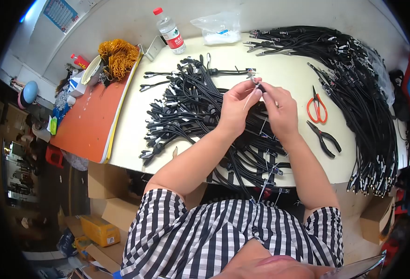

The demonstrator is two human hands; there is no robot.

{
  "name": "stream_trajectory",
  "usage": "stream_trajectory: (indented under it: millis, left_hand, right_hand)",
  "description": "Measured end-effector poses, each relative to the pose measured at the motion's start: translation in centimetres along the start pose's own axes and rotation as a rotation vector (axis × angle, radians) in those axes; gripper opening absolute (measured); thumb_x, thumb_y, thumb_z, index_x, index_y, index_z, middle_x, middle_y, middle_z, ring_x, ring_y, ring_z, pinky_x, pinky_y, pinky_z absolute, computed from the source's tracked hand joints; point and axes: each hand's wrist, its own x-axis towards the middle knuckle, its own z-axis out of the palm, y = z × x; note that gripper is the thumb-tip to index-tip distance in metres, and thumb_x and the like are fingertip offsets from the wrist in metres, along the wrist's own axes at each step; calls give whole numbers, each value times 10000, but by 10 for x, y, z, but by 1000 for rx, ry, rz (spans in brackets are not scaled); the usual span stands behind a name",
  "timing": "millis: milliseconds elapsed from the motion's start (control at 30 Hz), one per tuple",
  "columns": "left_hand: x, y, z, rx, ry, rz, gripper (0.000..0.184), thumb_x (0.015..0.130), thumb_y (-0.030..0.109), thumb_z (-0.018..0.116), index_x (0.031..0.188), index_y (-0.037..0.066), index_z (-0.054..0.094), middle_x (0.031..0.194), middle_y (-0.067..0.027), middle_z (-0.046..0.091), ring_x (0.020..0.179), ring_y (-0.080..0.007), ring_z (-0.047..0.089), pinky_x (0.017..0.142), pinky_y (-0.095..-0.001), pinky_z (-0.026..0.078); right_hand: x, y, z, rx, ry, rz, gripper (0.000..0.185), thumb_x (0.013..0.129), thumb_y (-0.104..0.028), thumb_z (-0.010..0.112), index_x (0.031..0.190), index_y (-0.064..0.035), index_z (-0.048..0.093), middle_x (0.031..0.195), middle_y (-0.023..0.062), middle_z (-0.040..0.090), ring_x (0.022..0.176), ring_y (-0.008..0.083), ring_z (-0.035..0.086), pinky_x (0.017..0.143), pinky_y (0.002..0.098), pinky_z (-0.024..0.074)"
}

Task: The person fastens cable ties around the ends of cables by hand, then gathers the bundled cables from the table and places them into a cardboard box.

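Note:
My left hand (pixel 236 108) and my right hand (pixel 282 110) meet above the table, both closed with fingertips nearly touching. A thin white cable tie (pixel 245 105) sticks out from the left fingers. Between the right thumb and fingers is the end of a black cable (pixel 261 87); the fingers hide most of it. Beneath both hands lies a large heap of black cables (pixel 181 109) with pale connector ends. Right of my right hand rest red-handled scissors (pixel 317 109) and black-handled pliers (pixel 324 138).
More black cable bundles (pixel 354 97) fill the table's right side. At the back stand a water bottle (pixel 171 33) and a clear plastic bag (pixel 220 32). Orange-brown cords (pixel 117 59) lie on a red board (pixel 86 118) at left. Cardboard boxes (pixel 106 181) sit below the table.

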Motion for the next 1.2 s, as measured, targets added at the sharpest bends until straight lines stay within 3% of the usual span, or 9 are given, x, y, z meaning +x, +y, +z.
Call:
stream_trajectory:
  millis: [67,200,267,333,467,800,933,1033,1200]
  left_hand:
    - [0,-1,8,-108,52,28,359,898,30,638,1251,7,575,1080,-53,658,924,-104,628,830,-231,507]
    - [7,12,16,32,31,9,293,954,84,567,1240,21,572,1079,-81,655,948,-127,627,832,-293,535]
    - [9,22,29,8,-50,-54,258,972,97,519,1201,4,591,806,-2,593,773,-92,575,753,-253,515]
    - [10,35,35,145,-151,-118,244,963,88,522,1168,-10,611,777,7,558,699,-74,504,673,-227,472]
    - [20,39,39,359,-227,-132,242,950,78,534,1154,-21,619,804,-4,583,682,-62,475,610,-213,421]
    - [9,22,34,632,-40,243,88,845,-40,649,927,-11,664,851,-2,654,717,-33,558,611,-177,436]
    - [6,25,35,838,-16,458,101,813,-34,658,912,-35,676,820,-58,661,667,-98,587,600,-230,468]
    - [1,21,38,644,75,342,112,798,-39,668,909,-29,679,831,-68,663,706,-113,615,631,-236,489]
    - [1,21,31,707,56,383,133,782,-37,678,911,-10,688,848,-83,674,747,-135,647,667,-253,513]
  right_hand:
    - [1,-8,-1,-614,-8,-440,290,872,-6,568,1149,-12,651,989,99,672,949,231,616,863,332,454]
    - [5,-17,-22,-641,118,-384,296,836,16,576,1115,-27,666,1091,115,600,990,261,565,896,351,419]
    - [8,-22,-34,-529,166,-377,274,862,3,567,1119,-26,658,1115,101,580,998,212,559,900,312,420]
    - [15,-20,-44,-32,140,-138,254,907,-23,547,1141,-11,644,1110,76,592,1026,149,548,900,275,420]
    - [17,-19,-50,294,71,-7,246,939,-46,539,1158,17,633,950,48,644,925,108,583,865,245,433]
    - [18,-11,-51,380,-5,46,151,863,-11,626,1012,0,644,862,27,652,769,89,573,740,222,449]
    - [17,-11,-52,377,-126,95,137,845,-13,641,982,-2,638,855,32,653,758,91,597,726,231,483]
    - [18,-5,-53,384,-136,93,126,847,-22,643,971,-1,635,856,35,653,755,94,606,725,238,498]
    - [16,-5,-49,401,-156,154,122,852,-31,641,971,-2,636,867,33,657,768,93,608,747,243,498]
